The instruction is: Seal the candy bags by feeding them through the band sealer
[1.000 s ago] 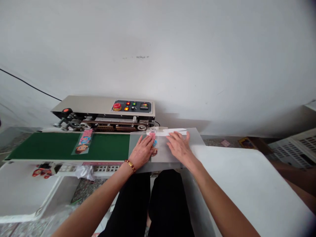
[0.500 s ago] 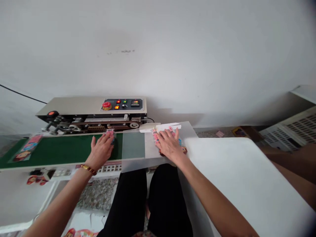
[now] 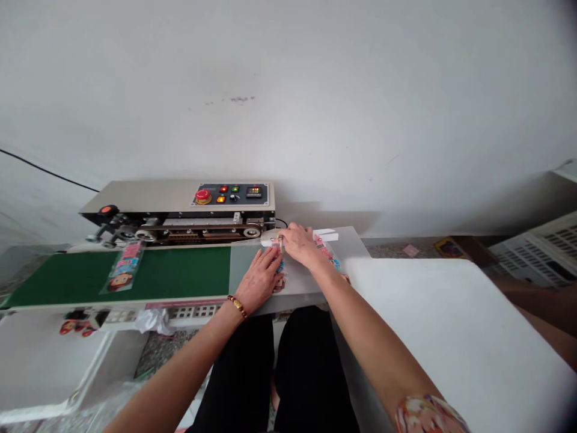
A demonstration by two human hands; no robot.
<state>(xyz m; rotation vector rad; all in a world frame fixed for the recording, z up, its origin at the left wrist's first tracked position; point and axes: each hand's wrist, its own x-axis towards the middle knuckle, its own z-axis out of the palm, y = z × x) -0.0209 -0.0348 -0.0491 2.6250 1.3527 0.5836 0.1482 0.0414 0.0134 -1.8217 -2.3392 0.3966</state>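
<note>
A slim clear packet [image 3: 280, 278] with pink and blue printing lies on the sheet [image 3: 294, 278] at the right end of the sealing machine [image 3: 180, 207]. My left hand [image 3: 259, 279] rests along its left side, fingers stretched out and lying on it. My right hand [image 3: 298, 245] is closed, its bent fingertips pinching the packet's top end beside the machine's intake. The fingertips partly hide that end. A second printed packet [image 3: 332, 260] shows from under my right wrist, partly covered. Farther left, another packet [image 3: 122, 270] lies flat on the green conveyor belt [image 3: 180, 276].
The control panel [image 3: 232, 194] has lit buttons and a red stop knob [image 3: 203, 196]. White strips [image 3: 327, 235] lie behind my right hand. To the right stands a white table [image 3: 419, 300]; a slatted crate [image 3: 536, 258] is beyond it. A white bin [image 3: 49, 367] sits below the belt.
My left hand has moved right, off the belt, to the packet by my right hand. My right hand has gone from lying flat to pinching. A packet left on the belt has come into view.
</note>
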